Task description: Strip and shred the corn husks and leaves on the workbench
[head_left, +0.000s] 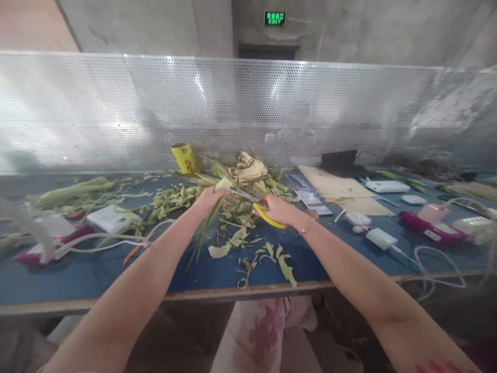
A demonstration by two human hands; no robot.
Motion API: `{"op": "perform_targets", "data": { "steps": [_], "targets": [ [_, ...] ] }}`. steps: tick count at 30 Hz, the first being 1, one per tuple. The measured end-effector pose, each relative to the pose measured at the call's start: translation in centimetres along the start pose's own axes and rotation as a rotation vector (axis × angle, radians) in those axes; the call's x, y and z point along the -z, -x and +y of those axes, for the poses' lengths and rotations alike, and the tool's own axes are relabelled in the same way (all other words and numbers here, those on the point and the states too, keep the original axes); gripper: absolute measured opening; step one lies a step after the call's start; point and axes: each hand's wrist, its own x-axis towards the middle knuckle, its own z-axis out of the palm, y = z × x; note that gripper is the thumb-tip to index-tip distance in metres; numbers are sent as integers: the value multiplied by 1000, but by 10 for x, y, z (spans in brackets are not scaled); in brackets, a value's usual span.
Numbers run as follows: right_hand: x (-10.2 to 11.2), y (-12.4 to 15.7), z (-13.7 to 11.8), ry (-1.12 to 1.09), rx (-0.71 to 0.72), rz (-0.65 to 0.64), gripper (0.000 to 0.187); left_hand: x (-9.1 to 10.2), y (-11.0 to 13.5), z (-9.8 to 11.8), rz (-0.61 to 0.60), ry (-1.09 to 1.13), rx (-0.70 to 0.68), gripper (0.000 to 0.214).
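Both my arms reach out over a blue-topped table (77, 280). My left hand (208, 199) is closed round a long green leaf (207, 220) that hangs down toward the table edge. My right hand (276, 209) grips yellow-handled scissors (261, 208), whose blades point left at the leaf just beside my left hand. Cut green leaf scraps (267, 256) lie below the hands. A heap of green and dry yellowish leaves (244, 173) sits just behind them.
A perforated metal screen (116, 109) walls off the table's far side. More green stalks (73, 192) lie at the left with a white box (111, 218) and cables. At the right are cardboard (337, 189), white chargers (382, 239), pink devices (433, 228) and a yellow cup (185, 158).
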Motion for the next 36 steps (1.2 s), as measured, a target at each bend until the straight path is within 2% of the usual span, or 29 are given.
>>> {"op": "perform_targets", "data": {
  "steps": [5,13,22,36],
  "targets": [
    [2,1,-3,-73,-17,-14,59,-2,-1,-2,-46,-38,-43,26],
    [4,2,-5,-108,42,-43,52,-9,10,1,-200,-143,-83,40],
    [9,4,-5,-168,69,-33,51,-10,10,2,-198,-167,-105,36],
    [20,3,-1,3,79,75,56,-5,5,-2,-303,-120,-75,35]
  ]
}}
